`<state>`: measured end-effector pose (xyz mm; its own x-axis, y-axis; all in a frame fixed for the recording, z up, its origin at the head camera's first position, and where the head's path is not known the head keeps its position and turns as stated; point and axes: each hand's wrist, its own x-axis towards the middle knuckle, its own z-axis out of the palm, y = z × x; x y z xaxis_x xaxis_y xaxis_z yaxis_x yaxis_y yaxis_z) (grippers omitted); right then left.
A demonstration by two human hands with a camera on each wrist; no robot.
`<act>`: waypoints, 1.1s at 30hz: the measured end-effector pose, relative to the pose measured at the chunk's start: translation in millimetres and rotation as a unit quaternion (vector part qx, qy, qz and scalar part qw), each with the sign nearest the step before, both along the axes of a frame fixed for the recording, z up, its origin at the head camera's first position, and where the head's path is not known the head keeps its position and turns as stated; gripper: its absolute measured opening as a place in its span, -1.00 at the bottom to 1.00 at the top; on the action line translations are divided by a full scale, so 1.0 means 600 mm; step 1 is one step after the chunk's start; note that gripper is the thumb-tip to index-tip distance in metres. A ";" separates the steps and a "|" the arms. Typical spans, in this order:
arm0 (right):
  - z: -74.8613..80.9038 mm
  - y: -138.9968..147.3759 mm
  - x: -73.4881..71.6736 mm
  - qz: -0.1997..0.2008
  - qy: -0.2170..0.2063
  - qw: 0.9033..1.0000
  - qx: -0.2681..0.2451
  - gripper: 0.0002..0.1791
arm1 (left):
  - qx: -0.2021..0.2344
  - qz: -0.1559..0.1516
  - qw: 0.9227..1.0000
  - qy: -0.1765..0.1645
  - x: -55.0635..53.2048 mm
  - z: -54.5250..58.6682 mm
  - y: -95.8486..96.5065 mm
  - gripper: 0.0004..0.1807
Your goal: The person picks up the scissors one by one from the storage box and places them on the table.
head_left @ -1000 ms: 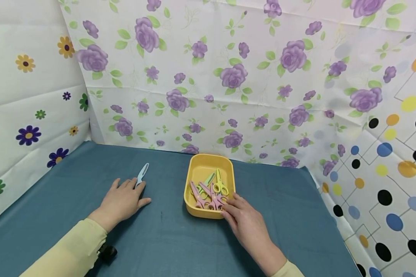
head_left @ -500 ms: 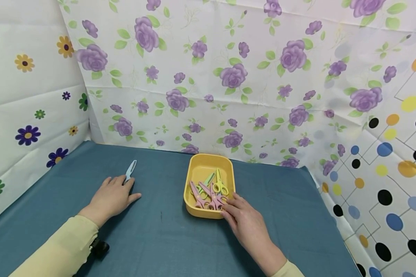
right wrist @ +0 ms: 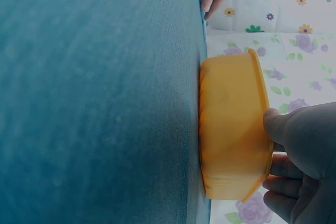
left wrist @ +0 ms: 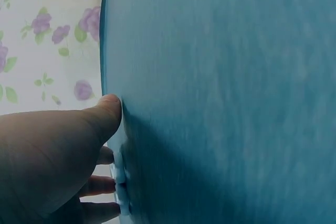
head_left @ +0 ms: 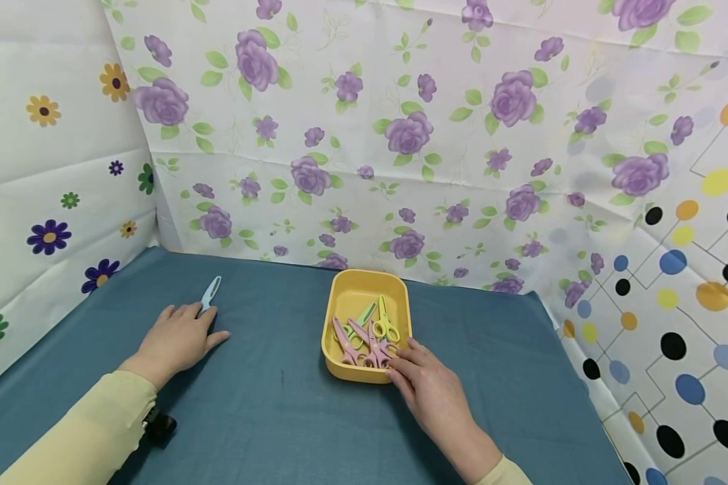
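Observation:
My left hand [head_left: 172, 338] lies palm down at the left of the table, fingers extended over light blue scissors [head_left: 210, 293]. The far end sticks out ahead of the fingers; the rest is covered. In the left wrist view, fingertips press on the scissors [left wrist: 119, 169] against the cloth, with the thumb apart. My right hand [head_left: 431, 387] holds the near right corner of a yellow tray [head_left: 364, 374], thumb and fingers at its rim. Inside lie pink scissors [head_left: 376, 345], yellow scissors [head_left: 383, 320] and green scissors [head_left: 364, 315], overlapping one another.
A blue-green cloth [head_left: 279, 431] covers the table. Behind it hangs a purple-flowered sheet [head_left: 364, 222], close to the tray's far end. Patterned sheets also border the left and right sides. A black device [head_left: 160, 426] is strapped at the left wrist.
My left hand has slid left and slightly away across the cloth, and the light blue scissors have moved along under its fingers. The right hand and the tray have stayed in place.

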<state>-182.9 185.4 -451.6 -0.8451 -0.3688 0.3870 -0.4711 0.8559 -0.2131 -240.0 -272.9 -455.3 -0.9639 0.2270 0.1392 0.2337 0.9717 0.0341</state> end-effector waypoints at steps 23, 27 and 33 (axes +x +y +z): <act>0.000 0.000 0.001 0.000 0.004 1.000 -0.002 -0.72 | 0.018 0.028 0.999 -0.035 -0.016 0.003 -0.069 -0.27; 0.000 0.000 0.001 0.001 0.005 1.000 -0.002 -0.71 | 0.017 0.033 0.999 -0.037 -0.017 0.003 -0.072 -0.26; 0.000 0.001 0.001 0.001 0.003 1.000 -0.003 -0.71 | 0.017 0.032 0.999 -0.040 -0.017 0.005 -0.072 -0.25</act>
